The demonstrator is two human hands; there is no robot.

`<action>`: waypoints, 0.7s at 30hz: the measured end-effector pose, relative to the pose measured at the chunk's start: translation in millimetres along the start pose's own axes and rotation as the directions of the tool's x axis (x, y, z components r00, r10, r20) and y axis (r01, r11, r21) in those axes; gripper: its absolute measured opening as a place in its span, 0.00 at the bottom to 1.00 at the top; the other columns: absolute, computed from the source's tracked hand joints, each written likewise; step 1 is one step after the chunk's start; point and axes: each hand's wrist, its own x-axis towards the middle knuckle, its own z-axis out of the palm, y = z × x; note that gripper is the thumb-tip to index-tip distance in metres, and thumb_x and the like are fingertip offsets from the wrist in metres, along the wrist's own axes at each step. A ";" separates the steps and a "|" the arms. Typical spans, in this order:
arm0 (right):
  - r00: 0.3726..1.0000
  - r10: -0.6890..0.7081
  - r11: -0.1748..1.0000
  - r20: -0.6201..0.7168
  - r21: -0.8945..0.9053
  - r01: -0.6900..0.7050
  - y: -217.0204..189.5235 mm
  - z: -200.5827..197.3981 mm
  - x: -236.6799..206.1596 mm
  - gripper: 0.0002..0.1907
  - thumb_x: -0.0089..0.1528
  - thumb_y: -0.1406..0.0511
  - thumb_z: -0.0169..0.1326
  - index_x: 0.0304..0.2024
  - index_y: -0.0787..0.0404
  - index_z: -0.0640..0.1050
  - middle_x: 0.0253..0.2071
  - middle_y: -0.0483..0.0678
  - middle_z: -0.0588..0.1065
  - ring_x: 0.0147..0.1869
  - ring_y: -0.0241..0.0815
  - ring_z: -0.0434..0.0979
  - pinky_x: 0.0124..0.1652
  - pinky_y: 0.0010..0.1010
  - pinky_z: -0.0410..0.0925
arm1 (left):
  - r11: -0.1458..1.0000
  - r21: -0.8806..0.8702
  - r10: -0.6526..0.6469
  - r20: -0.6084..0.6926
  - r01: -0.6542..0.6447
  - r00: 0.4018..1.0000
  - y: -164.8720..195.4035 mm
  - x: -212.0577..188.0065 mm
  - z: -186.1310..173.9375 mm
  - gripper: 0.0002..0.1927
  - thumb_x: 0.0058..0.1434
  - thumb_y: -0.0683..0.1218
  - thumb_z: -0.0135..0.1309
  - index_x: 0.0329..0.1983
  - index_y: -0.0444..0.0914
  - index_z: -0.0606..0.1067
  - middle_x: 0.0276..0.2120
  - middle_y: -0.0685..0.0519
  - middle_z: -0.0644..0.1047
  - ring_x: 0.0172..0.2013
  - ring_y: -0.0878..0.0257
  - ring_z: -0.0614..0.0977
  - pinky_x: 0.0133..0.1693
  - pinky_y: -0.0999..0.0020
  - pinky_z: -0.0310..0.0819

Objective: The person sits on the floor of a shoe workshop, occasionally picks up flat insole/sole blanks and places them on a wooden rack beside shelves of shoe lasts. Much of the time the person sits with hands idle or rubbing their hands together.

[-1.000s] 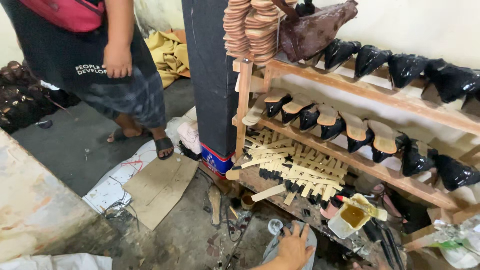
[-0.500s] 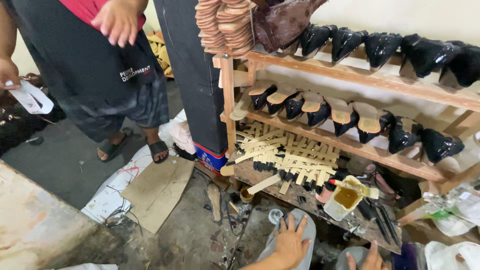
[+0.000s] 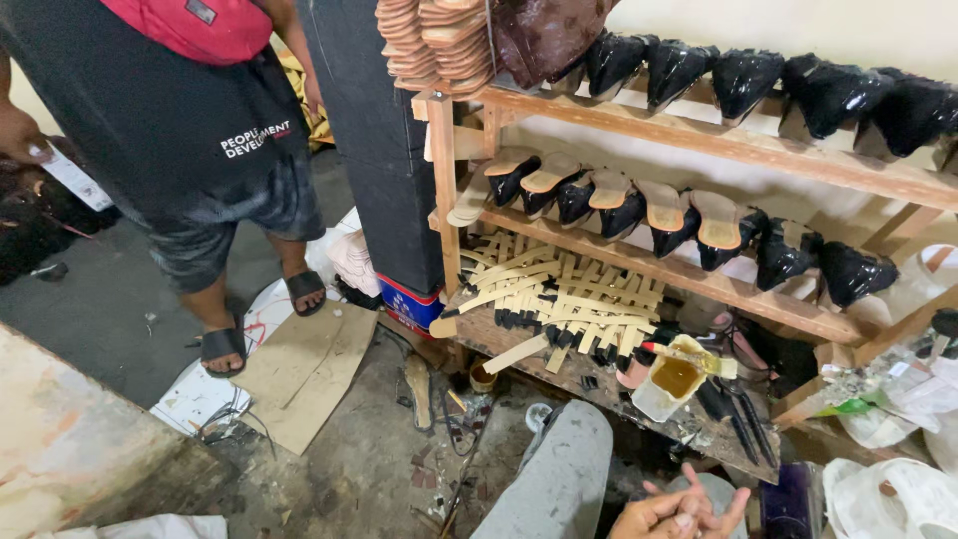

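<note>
Glue tub (image 3: 671, 384) — open, amber-filled — sat at the front edge of the rack's (image 3: 699, 140) bottom shelf, untouched. Just below it a hand (image 3: 679, 514) hovered, fingers loosely spread, grasping nothing; which hand it was could not be told.

hand (image 3: 679, 514) low, fingers spread, empty | glue tub (image 3: 671, 379) on wooden rack (image 3: 699, 140) | bystander (image 3: 190, 140) left

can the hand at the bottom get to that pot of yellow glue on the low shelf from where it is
Probably yes. The hand is empty with fingers loosely spread, and the glue pot sits on the low shelf just above it, with only dark tools lying beside the path.
</note>
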 end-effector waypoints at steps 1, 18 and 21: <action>0.995 -0.080 0.996 0.067 0.041 0.077 -0.2 0.8 -3.7 0.49 0.68 0.54 0.45 0.81 0.41 0.30 0.62 0.74 0.65 0.40 0.69 0.78 0.39 0.59 0.75 | 0.991 0.103 0.090 -0.040 -0.086 0.995 -7.9 -4.9 5.7 0.16 0.74 0.42 0.55 0.62 0.33 0.77 0.48 0.53 0.82 0.51 0.71 0.80 0.57 0.73 0.73; 0.993 0.003 0.999 0.117 -0.043 0.002 -16.1 2.0 -5.0 0.45 0.72 0.45 0.40 0.84 0.50 0.38 0.72 0.65 0.64 0.50 0.49 0.73 0.48 0.37 0.66 | 0.989 -0.078 0.096 -0.317 -0.127 0.944 56.0 0.8 31.5 0.11 0.73 0.43 0.51 0.36 0.33 0.77 0.31 0.55 0.80 0.32 0.70 0.79 0.37 0.73 0.75; 0.998 0.001 0.991 0.067 0.132 -0.009 -26.8 -0.8 22.5 0.45 0.73 0.47 0.40 0.84 0.54 0.38 0.69 0.63 0.65 0.46 0.49 0.78 0.40 0.37 0.69 | 0.991 -0.027 0.114 -0.315 -0.129 0.942 76.8 17.3 6.2 0.14 0.75 0.47 0.49 0.36 0.33 0.75 0.29 0.54 0.79 0.28 0.67 0.78 0.35 0.70 0.75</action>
